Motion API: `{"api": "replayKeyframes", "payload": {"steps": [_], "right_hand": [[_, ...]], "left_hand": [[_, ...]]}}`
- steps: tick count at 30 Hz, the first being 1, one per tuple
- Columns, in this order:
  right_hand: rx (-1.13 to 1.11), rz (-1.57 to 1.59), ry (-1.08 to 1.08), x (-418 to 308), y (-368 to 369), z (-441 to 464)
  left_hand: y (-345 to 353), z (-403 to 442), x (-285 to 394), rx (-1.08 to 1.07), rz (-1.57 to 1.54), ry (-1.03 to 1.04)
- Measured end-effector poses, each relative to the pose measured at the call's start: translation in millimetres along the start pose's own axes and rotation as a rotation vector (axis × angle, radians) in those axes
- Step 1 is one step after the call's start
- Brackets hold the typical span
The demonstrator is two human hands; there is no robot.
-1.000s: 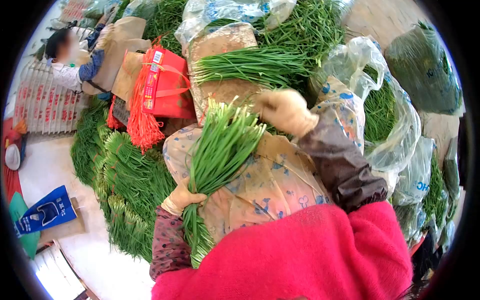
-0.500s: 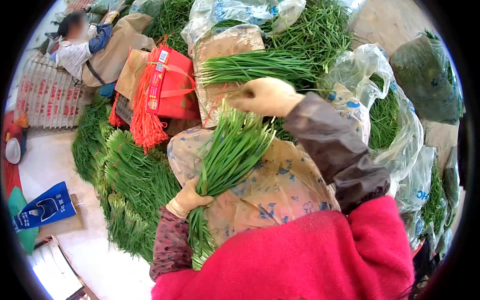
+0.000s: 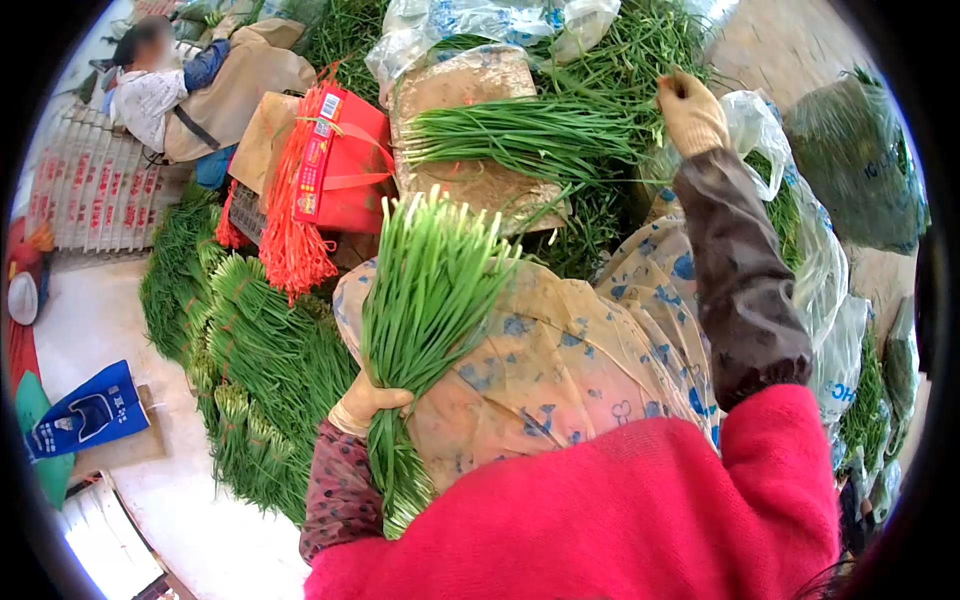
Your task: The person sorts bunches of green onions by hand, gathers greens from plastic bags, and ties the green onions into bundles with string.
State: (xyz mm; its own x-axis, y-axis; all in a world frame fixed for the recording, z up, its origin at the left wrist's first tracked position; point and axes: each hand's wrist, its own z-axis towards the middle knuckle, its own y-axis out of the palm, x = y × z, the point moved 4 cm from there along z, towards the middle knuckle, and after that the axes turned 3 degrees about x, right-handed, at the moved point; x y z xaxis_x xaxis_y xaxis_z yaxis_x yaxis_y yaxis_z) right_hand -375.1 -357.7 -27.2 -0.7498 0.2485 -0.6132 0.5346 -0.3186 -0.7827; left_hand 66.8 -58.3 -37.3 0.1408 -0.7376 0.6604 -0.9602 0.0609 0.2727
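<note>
My left hand (image 3: 372,405), in a pale glove, is wrapped around a bunch of green chives (image 3: 430,290), their pale cut ends fanned upward. My right hand (image 3: 692,115), gloved too, is raised at the upper right beside a heap of loose chives (image 3: 630,50). Its fingertips are pinched together; whatever may be between them is too small to make out. A flat layer of chives (image 3: 520,130) lies across a worn board (image 3: 470,80) in front of me. Beneath the held bunch, a patterned plastic apron (image 3: 560,350) covers my lap.
Left of the board stands a red box (image 3: 355,160) hung with red ties (image 3: 300,220). Tied chive bundles (image 3: 270,340) are piled at my left. Clear plastic bags (image 3: 825,260) of greens line the right. Another person (image 3: 150,100) sits at the upper left.
My right hand has moved from the top of the held bunch out to the upper right. The bunch stands more upright and slightly further left, still in my left hand.
</note>
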Motion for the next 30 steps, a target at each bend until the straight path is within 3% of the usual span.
{"api": "replayKeyframes", "payload": {"steps": [2,3,4,5,6,7,9,11,13,14,16,17,18,20,21,24,26,29,30], "right_hand": [[0.001,-0.397,-0.148,-7,-10,-21],[-0.228,-0.249,-0.051,-6,0,-32],[-0.274,-0.068,-0.243,-15,5,-59],[-0.561,0.079,-0.297,-24,17,-81],[-0.957,0.263,-0.214,-34,28,-109],[-1.395,0.599,0.129,-44,39,-144],[-1.56,0.765,0.406,-48,73,-194],[-1.481,1.083,0.674,-67,92,-224],[-1.517,1.431,0.858,-86,100,-231],[-1.507,1.438,0.86,-93,106,-231],[-1.289,1.724,0.935,-98,121,-221],[-1.281,1.717,0.945,-79,143,-224],[-1.411,2.035,1.026,-59,170,-230],[-1.535,2.262,0.834,-68,128,-217],[-1.339,2.061,0.904,-65,111,-213],[-1.238,1.984,0.848,-48,114,-217],[-1.294,2.142,0.829,-49,112,-216],[-1.273,2.105,0.813,-60,100,-211],[-1.275,2.06,0.795,-62,95,-209]], "left_hand": [[-1,-2,4,0.043,-0.052,0.02],[-2,-2,7,0.044,-0.043,0.028],[-4,-1,13,0.042,-0.017,0.069],[-5,-1,19,0.04,0.011,0.109],[3,-3,30,0.069,0.004,0.157],[11,-7,41,0.069,0.023,0.17],[18,-15,61,0.143,0.045,0.2],[19,-19,66,0.085,0.114,0.203],[29,-26,68,0.233,0.161,0.226],[37,-27,71,0.237,0.291,0.218],[47,-24,60,0.317,0.571,0.388],[48,-22,47,0.346,0.752,0.49],[62,-26,47,0.351,1.04,0.446],[81,-21,28,0.33,1.271,0.367],[88,-17,17,0.358,1.488,0.39],[104,-18,8,0.228,1.542,0.254],[107,-24,16,0.061,1.575,0.158],[95,-36,80,-0.234,1.413,0.272],[86,-39,97,-0.168,1.066,0.206]]}}
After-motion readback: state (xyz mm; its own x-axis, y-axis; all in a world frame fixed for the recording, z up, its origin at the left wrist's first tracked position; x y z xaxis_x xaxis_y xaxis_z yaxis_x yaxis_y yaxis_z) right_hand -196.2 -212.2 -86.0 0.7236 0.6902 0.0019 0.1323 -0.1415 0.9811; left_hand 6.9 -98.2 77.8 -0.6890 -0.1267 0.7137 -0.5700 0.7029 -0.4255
